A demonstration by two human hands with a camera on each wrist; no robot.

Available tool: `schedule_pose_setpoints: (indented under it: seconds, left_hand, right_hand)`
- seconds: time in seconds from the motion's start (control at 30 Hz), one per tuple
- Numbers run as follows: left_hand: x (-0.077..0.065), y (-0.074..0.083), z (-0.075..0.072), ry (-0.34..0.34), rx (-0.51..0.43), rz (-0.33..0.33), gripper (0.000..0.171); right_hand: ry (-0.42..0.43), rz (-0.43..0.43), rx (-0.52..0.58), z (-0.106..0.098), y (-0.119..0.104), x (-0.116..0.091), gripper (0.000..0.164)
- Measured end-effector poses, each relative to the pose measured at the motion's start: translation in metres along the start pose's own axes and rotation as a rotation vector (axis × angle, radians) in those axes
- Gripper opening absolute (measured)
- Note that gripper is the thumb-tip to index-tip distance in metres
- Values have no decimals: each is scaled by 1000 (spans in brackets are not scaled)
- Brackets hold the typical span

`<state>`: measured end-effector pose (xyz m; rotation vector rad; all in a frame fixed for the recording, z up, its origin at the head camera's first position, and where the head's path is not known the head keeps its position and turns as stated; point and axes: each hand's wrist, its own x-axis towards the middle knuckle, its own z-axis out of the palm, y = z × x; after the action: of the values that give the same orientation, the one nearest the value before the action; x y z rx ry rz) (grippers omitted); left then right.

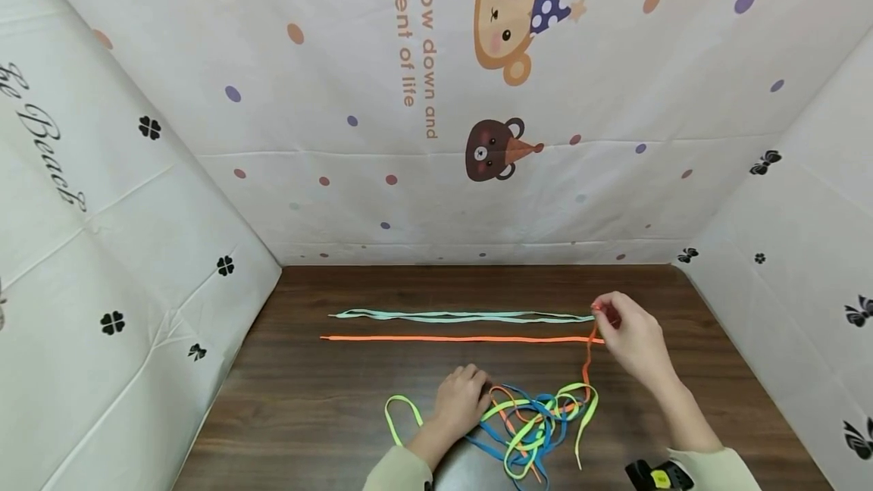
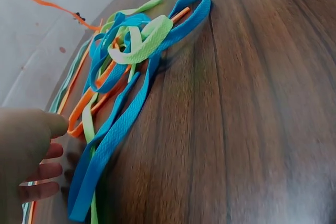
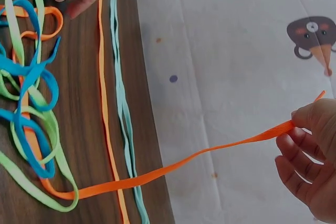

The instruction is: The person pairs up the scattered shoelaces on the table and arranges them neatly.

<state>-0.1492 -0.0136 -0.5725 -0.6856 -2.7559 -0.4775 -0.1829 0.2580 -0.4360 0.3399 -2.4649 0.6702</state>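
Note:
My right hand pinches an orange shoelace near its end, between thumb and fingers, above the far right of the table. From there the lace slopes down, crossing over the straight laces, into a tangle of blue shoelace, lime-green shoelace and more orange. At the left side of this tangle is my left hand. Its fingers look loosely bent in the left wrist view, with nothing seen between them. A separate orange shoelace lies straight across the table, in front of several mint-green shoelaces.
The dark wooden table meets a printed white cloth at the back, with more white cloth at both sides. A lime-green loop sticks out left of my left hand. Blue lace strands trail beside that hand.

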Motion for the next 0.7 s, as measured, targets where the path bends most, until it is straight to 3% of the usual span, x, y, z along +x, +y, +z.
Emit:
schedule_pose_setpoints:
  seconds: [0.2, 0.4, 0.7]
  left_hand:
    - [5, 7, 7, -23, 15, -40, 15]
    - [4, 8, 12, 8, 48, -32, 12]
    - [1, 6, -8, 38, -140, -76, 16]
  right_hand:
    - [4, 32, -13, -3, 7, -7, 16]
    - [20, 42, -15, -2, 10, -11, 17]
    - [78, 63, -9, -12, 16, -15, 18]
